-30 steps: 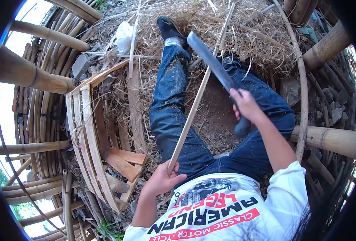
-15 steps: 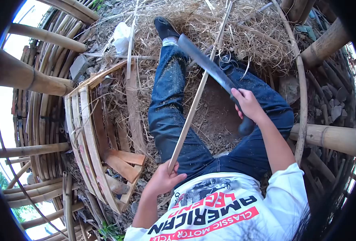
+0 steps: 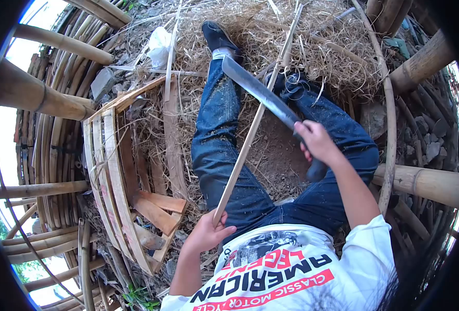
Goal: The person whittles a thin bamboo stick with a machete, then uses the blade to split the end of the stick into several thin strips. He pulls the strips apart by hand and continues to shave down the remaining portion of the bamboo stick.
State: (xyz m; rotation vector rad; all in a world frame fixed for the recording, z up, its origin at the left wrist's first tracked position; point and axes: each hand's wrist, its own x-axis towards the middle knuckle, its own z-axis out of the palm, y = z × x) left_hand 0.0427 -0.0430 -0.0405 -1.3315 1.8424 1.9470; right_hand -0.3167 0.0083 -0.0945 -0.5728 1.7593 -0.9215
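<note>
Pale wood strip [image 3: 247, 140] sits by its near end in the left hand [image 3: 206, 231], with the fingers curled around it and the thumb sticking out to the side. The right hand [image 3: 315, 141] is wrapped tight around the dark handle [image 3: 317, 170] of a big knife [image 3: 258, 89]. The shiny blade goes across the top of the strip, past its middle, and points up at the left shin; I cannot tell if it touches the wood. The strip slants up and away between two legs in blue jeans [image 3: 216, 124], and its far end is over a big messy pile of curly shavings [image 3: 338, 67]. Bare brown dirt [image 3: 278, 140] shows between the knees. One dark shoe [image 3: 216, 35] is at the near edge of the pile. Left of the legs, a wood crate [image 3: 111, 171] lies tipped on the ground, with short boards [image 3: 159, 212] near its bottom corner. Past its top edge is a white bag [image 3: 159, 46]. A long thin stick [image 3: 389, 114] runs down the right side.
</note>
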